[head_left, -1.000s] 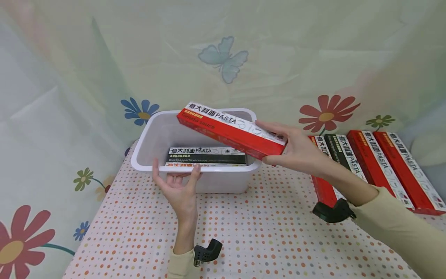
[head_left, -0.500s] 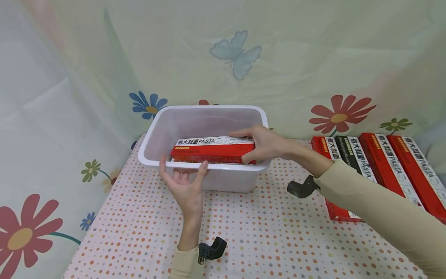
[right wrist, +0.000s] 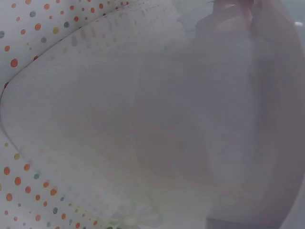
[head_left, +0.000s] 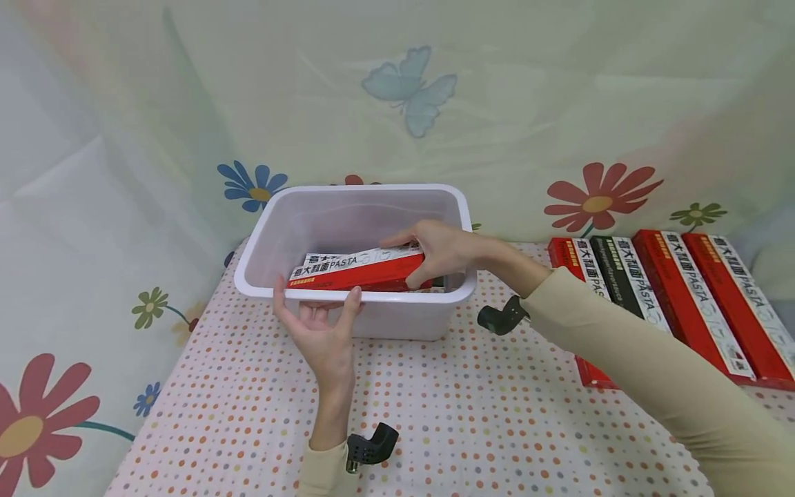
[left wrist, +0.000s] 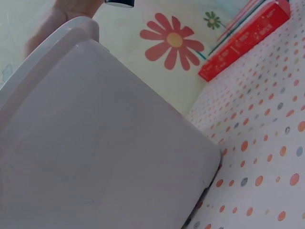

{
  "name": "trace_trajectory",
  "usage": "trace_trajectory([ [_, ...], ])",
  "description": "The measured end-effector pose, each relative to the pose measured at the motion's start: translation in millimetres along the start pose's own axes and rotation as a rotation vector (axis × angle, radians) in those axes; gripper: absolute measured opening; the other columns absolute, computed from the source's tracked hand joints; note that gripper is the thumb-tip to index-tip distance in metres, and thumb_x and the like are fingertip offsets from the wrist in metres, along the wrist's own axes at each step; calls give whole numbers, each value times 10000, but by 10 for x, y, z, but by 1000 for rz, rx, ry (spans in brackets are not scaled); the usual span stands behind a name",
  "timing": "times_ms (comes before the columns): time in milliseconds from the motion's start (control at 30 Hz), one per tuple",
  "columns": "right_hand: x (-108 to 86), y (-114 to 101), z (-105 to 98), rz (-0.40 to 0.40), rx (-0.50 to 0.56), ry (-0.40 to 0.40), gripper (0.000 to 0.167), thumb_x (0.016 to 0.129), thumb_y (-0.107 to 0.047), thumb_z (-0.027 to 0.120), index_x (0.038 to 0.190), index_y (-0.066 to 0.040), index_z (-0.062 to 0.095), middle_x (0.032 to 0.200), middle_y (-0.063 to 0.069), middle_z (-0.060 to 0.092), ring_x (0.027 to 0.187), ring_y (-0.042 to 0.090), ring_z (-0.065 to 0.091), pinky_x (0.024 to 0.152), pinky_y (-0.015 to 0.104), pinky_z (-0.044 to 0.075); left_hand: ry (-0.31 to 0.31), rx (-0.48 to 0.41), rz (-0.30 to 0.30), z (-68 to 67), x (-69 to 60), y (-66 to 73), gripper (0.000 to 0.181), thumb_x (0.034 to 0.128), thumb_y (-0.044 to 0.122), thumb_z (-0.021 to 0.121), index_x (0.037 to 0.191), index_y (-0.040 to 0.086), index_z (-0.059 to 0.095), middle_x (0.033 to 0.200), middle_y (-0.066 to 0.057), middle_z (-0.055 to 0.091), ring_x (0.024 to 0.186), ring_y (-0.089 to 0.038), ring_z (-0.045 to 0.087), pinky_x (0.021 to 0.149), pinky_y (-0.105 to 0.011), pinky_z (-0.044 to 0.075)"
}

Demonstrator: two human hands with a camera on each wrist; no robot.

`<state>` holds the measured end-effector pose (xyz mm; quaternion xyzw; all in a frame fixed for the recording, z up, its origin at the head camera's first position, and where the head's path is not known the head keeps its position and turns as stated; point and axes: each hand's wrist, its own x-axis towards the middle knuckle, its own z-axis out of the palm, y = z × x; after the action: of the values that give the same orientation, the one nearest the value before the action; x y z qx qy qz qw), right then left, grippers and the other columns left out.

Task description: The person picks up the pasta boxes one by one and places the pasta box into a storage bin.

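I had my right hand inside the white tub, over its right half, thumb and fingers parted only by the width of the red pasta box and gripping it near its right end. The thumb lay along the side of the box nearest me, while the forefinger reached across the top toward the back of the tub. The box sat askew within the tub, its left end close to the front rim, and the white label of another box peeped out behind it. My left hand was at the front of the tub, left of its middle: thumb and an outer finger spread up against the rim, the fingers between them bent beneath it, so that I held the tub by its edge. That forearm ran straight back toward me from the tub; the right one, in its beige sleeve, came in on a long slant from the right, wrist above the tub's right rim. Well to the right of the tub, a black pasta box lay among three red ones on the dotted tablecloth. From my right wrist, I saw mostly the tub's pale, blurred wall.
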<state>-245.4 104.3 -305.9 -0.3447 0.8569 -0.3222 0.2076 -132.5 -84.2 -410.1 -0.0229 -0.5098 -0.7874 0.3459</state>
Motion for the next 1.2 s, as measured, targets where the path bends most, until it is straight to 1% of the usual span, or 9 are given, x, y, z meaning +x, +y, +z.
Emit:
trace_trajectory([
  [133,-14,-1,14,5,13,-7,730,778,-93,748,1485,-43,577,1363,42,692,1040,197,569,791,273,522,-4,-10,4,-4,-8,6,1038,856,-101,787,1641,127,148,1585,-134,415,1364,-537,471,903,-419,656],
  [200,-19,6,14,13,9,-17,733,780,-95,752,1489,-45,574,1386,44,680,1046,201,565,786,274,518,-6,-16,1,4,-14,8,1041,854,-104,787,1641,129,146,1583,-133,417,1361,-542,471,895,-422,659],
  [367,2,7,1,13,-9,-38,733,777,-86,758,1486,-42,576,1458,44,634,1050,196,556,756,252,496,3,-9,-2,0,-5,8,1045,855,-103,786,1644,113,136,1588,-137,414,1376,-538,458,928,-411,646],
  [533,16,6,-5,6,-17,-56,750,763,-65,756,1489,-33,569,1481,54,615,1069,195,543,764,237,472,16,-18,-9,-6,-8,9,1048,851,-105,790,1644,124,143,1580,-147,428,1350,-551,475,914,-417,652],
  [700,-4,22,-14,8,-23,-76,755,773,-47,783,1493,-23,559,1491,70,605,1146,199,565,824,239,490,12,-20,-11,6,-16,14,1053,840,-114,795,1641,129,157,1565,-157,444,1313,-569,488,869,-414,669],
  [900,-18,26,-27,3,-62,-98,747,809,-71,844,1494,-11,551,1489,99,603,1291,234,577,997,294,523,9,-19,-15,25,-18,23,1054,843,-110,795,1644,130,152,1566,-152,444,1305,-570,493,848,-425,673],
  [1000,-21,24,-17,0,-74,-110,743,824,-79,858,1494,-3,546,1492,111,598,1330,255,571,1071,335,526,13,-8,-22,16,-25,26,1044,850,-108,790,1642,132,154,1568,-154,440,1320,-560,488,872,-412,666],
  [1133,-21,34,-17,3,-86,-111,745,829,-89,867,1496,-7,546,1485,108,605,1320,251,579,1078,338,529,8,3,-30,11,-26,25,1028,863,-97,784,1641,134,153,1586,-154,412,1367,-532,463,926,-391,646],
  [1200,-18,34,-16,1,-89,-112,748,828,-92,866,1499,-12,545,1478,105,611,1304,240,584,1060,321,529,9,4,-33,5,-27,26,1029,863,-97,785,1641,138,155,1587,-151,411,1368,-533,462,927,-391,645],
])
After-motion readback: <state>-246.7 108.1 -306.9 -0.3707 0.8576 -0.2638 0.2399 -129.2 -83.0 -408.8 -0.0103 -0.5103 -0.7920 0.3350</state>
